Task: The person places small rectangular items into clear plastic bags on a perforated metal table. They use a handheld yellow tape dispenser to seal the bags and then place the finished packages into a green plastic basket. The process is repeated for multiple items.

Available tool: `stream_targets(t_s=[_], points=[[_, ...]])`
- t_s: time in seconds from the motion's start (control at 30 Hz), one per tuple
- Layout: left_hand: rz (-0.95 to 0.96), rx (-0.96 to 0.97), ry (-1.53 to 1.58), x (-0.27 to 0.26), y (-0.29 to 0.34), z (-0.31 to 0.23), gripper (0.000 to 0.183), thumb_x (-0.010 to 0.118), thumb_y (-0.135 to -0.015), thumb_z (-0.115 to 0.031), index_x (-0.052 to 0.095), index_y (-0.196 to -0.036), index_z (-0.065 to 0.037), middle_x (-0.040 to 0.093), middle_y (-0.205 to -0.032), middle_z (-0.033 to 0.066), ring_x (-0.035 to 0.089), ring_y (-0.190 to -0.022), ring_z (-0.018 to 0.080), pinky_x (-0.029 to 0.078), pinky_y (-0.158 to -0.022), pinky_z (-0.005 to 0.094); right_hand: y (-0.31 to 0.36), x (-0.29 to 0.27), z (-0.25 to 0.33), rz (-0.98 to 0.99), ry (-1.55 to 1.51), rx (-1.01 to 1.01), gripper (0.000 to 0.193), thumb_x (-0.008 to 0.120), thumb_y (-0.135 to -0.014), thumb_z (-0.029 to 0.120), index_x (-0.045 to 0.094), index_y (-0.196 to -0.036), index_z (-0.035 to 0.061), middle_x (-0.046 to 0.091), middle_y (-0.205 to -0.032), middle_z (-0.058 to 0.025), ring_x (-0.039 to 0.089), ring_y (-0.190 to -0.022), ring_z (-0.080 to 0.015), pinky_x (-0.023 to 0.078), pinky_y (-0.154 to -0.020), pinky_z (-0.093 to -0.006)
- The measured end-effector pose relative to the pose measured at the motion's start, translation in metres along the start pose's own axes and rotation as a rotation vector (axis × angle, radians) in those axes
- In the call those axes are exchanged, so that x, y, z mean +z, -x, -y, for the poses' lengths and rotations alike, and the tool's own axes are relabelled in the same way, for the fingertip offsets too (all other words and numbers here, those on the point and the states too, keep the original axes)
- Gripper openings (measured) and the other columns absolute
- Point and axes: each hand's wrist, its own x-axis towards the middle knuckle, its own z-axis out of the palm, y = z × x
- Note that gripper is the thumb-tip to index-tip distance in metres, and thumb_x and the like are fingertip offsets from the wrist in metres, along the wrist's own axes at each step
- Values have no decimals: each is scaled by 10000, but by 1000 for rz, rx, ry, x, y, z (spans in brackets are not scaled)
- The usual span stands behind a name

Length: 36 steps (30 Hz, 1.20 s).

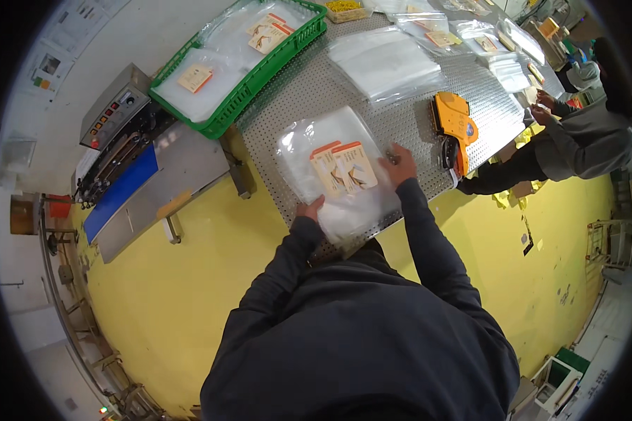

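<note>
On the perforated metal table in front of me lies a stack of clear plastic bags (298, 151), with several printed cards (344, 168) with orange edges showing on top. My left hand (310, 209) rests at the stack's near left edge, thumb apart from the fingers, holding nothing that I can see. At the right edge of the stack, my right hand (400, 165) has its fingers bent and apart, thumb toward the cards; no held thing shows. To the right of that hand stands an orange and black tape dispenser (456, 126).
A green crate (225, 116) of bags and cards stands back left, beside a sealing machine (123, 126) with a blue belt. More clear bags (386, 63) lie on the perforated table (260, 116). A co-worker in a grey top (583, 140) works at the right edge.
</note>
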Motion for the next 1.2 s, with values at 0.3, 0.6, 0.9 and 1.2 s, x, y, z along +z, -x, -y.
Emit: stream_targets(t_s=[0.3,0.6,0.9,1.2], points=[[-92,-173,271,34,27,46,538,721,-880,-304,540,-1263,28,645,-1123,147,648,-947,247,547,-808,364,137,-48,-22,-24,-624,799,436,690,-896,341,594,-1145,-5,655,-945,-115,637,-768,-181,530,-703,-309],[860,-691,-348,29,69,-27,343,600,-965,-281,636,-1129,18,683,-1036,153,682,-915,244,545,-865,344,85,-40,-16,90,63,536,621,797,-697,259,579,-1186,-55,658,-1114,-204,643,-1020,-293,500,-909,-396],[-186,979,-1061,-23,-10,-83,582,793,-734,-164,560,-1249,-22,552,-1267,197,509,-1175,376,386,-1041,437,21,-58,-30,274,126,253,717,813,-710,287,533,-1278,-50,631,-1174,-215,641,-1018,-289,514,-882,-363],[-202,864,-842,-15,16,-21,544,677,-737,13,555,-1264,-44,508,-1313,203,477,-1228,378,365,-1071,426,36,-60,-20,384,-191,467,622,756,-788,360,587,-1233,-40,664,-1135,-204,647,-1036,-287,489,-920,-385]])
